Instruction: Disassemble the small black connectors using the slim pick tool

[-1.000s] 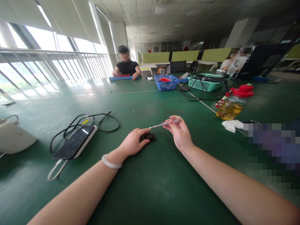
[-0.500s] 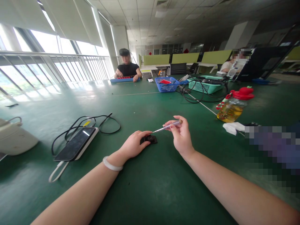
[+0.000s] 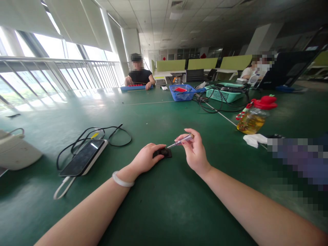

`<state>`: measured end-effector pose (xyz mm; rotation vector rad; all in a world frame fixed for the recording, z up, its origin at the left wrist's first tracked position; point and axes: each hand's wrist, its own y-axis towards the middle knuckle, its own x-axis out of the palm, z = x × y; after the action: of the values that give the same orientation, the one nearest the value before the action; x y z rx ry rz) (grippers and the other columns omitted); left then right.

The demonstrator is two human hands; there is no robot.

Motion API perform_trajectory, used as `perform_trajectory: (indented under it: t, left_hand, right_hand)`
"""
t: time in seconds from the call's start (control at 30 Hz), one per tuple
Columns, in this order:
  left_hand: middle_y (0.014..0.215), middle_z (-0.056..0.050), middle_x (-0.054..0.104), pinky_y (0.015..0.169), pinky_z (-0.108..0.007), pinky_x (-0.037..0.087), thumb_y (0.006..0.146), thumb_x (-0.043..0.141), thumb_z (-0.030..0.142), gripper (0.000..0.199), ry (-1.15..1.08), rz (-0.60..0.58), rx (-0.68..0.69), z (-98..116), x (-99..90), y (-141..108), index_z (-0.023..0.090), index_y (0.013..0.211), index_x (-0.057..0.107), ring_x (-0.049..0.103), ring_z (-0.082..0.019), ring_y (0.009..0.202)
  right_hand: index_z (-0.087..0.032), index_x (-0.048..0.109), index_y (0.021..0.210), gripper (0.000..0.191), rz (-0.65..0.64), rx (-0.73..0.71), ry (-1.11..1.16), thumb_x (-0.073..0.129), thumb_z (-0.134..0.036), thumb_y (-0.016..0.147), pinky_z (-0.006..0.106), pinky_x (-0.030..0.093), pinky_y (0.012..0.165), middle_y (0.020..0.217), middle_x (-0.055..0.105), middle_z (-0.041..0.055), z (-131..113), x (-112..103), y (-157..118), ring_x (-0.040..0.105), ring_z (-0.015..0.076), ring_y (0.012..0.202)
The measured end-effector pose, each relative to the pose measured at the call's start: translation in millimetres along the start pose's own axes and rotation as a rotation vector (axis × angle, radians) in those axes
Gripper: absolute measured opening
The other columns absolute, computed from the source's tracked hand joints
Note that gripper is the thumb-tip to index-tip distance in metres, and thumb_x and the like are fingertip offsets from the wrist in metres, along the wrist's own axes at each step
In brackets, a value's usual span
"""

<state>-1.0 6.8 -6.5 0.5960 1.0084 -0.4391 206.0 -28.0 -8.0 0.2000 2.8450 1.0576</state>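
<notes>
We see daylight come through the windows (image 3: 50, 44) at left, washed out to white, and spread glare across the counter (image 3: 164, 212) at far left. The ceiling (image 3: 143, 13) dims toward the right. Wide-angle stretching warps our edges, fine detail looks soft, and coarse pixel blocks cover a few patches.

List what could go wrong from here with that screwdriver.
The screwdriver in the right hand points its tip close to the fingers of the left hand, so a slip might poke them.
The small black part appears steadied by the left hand alone, so it could skid on the table.
</notes>
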Motion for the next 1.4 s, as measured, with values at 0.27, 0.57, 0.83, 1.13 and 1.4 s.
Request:
perform_trajectory:
  t: [0.27, 0.57, 0.83, 1.13, 1.4]
  left_hand:
    - [0.104, -0.004, 0.068, 0.088, -0.034, 0.048, 0.085, 0.058, 0.029, 0.036, -0.010, -0.006, 0.009, -0.5, -1.0, 0.4, 0.025, 0.120, 0.059, 0.061, -0.022, 0.097]
    - [0.106, -0.004, 0.068, 0.089, -0.035, 0.047, 0.086, 0.057, 0.031, 0.036, -0.025, -0.008, 0.021, -0.6, -0.7, 0.2, 0.025, 0.121, 0.059, 0.060, -0.022, 0.098]
    - [0.106, -0.004, 0.068, 0.090, -0.034, 0.047, 0.085, 0.057, 0.031, 0.036, -0.020, -0.009, 0.017, -0.1, -1.5, 0.5, 0.025, 0.121, 0.059, 0.060, -0.022, 0.098]
    - [0.105, -0.004, 0.068, 0.090, -0.033, 0.047, 0.085, 0.057, 0.029, 0.036, -0.015, -0.009, 0.022, 0.6, -1.9, -0.1, 0.026, 0.122, 0.059, 0.060, -0.022, 0.098]
    - [0.105, -0.004, 0.066, 0.090, -0.033, 0.047, 0.085, 0.058, 0.030, 0.038, -0.047, -0.045, 0.019, -0.6, -3.5, -0.7, 0.029, 0.123, 0.058, 0.060, -0.021, 0.097]
  right_hand:
    - [-0.026, 0.041, 0.124, 0.034, -0.009, -0.072, -0.064, 0.048, -0.019, 0.092, 0.040, 0.055, 0.084, 0.096, 0.063, 0.0042, -3.2, -0.7, -1.9, 0.065, 0.0176, 0.090]
    - [-0.027, 0.041, 0.125, 0.035, -0.015, -0.087, -0.085, 0.048, -0.019, 0.092, 0.040, 0.055, 0.084, 0.096, 0.063, 0.0039, -5.8, -0.7, -2.4, 0.065, 0.0178, 0.090]
    - [-0.028, 0.041, 0.125, 0.036, 0.005, -0.114, -0.097, 0.047, -0.017, 0.092, 0.040, 0.055, 0.084, 0.096, 0.062, 0.0041, -6.7, -0.6, -2.9, 0.064, 0.0180, 0.090]
    - [-0.026, 0.041, 0.124, 0.033, -0.006, -0.068, -0.117, 0.046, -0.018, 0.092, 0.040, 0.054, 0.085, 0.095, 0.062, 0.0042, -5.5, -0.6, -1.5, 0.064, 0.0175, 0.089]
    - [-0.027, 0.038, 0.125, 0.032, -0.008, -0.069, -0.116, 0.042, -0.019, 0.094, 0.041, 0.053, 0.082, 0.092, 0.060, 0.0038, -5.4, -2.0, -0.7, 0.063, 0.0183, 0.087]
